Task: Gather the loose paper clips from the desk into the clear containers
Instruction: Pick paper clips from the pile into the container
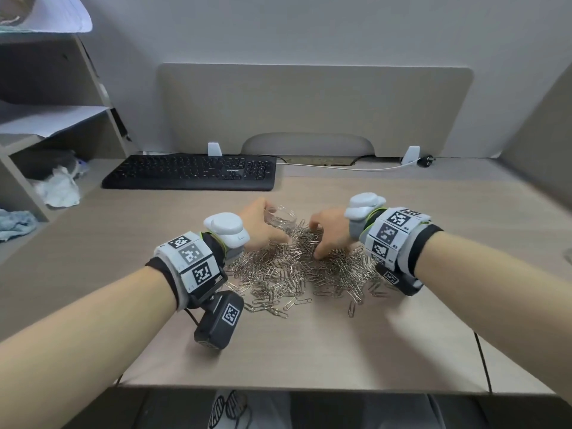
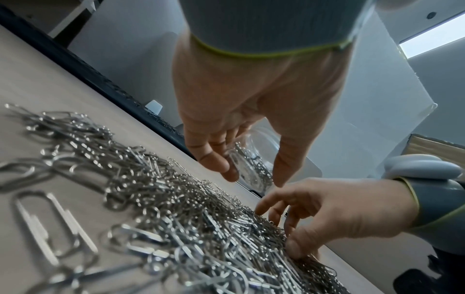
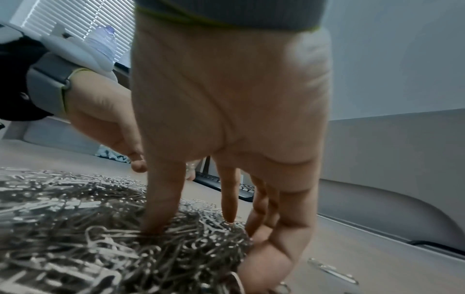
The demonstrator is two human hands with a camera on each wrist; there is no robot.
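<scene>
A wide heap of silver paper clips lies on the desk between my hands. My left hand grips a small clear round container, tilted at the heap's far edge. In the left wrist view the container has some clips inside, held between the thumb and fingers of my left hand. My right hand digs into the heap just right of it. In the right wrist view my right hand has thumb and curled fingers sunk into a clump of paper clips.
A black keyboard lies behind the hands, with a white cable along the desk partition. A shelf unit with papers, crumpled plastic and a blue cloth stands at the left. The desk's front edge is near.
</scene>
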